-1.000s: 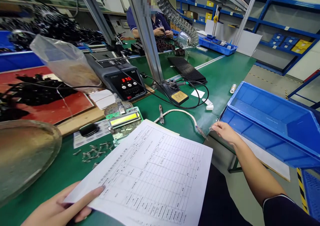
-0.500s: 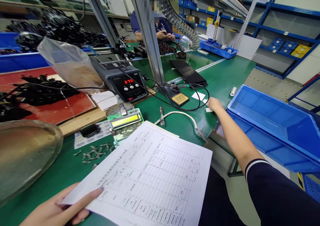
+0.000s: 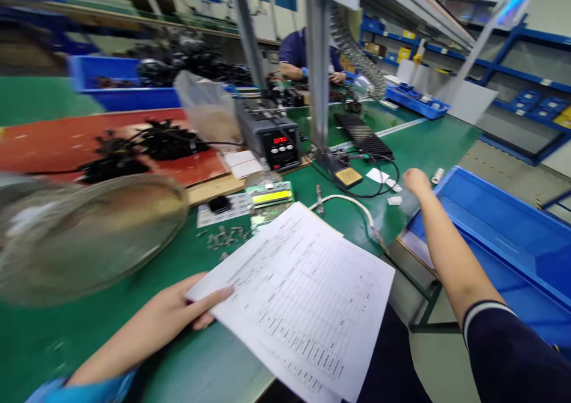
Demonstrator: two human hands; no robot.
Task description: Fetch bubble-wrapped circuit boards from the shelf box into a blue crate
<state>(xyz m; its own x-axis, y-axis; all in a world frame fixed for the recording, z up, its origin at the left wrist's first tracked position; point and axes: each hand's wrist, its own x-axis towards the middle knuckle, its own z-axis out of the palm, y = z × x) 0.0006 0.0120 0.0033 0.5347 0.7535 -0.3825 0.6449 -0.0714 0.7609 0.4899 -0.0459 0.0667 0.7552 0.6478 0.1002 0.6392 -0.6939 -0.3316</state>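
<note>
Several printed form sheets (image 3: 303, 296), light and floppy and best held by an edge, sit pinched in the left hand (image 3: 181, 311) over the green bench mat (image 3: 147, 361). The blurred right hand (image 3: 417, 181), curled, is near white paper scraps (image 3: 394, 200); whether it grips anything cannot be told.

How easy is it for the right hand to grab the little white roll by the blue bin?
Probably easy: the right hand sits close to the little white roll, with nothing seeming in between.
</note>
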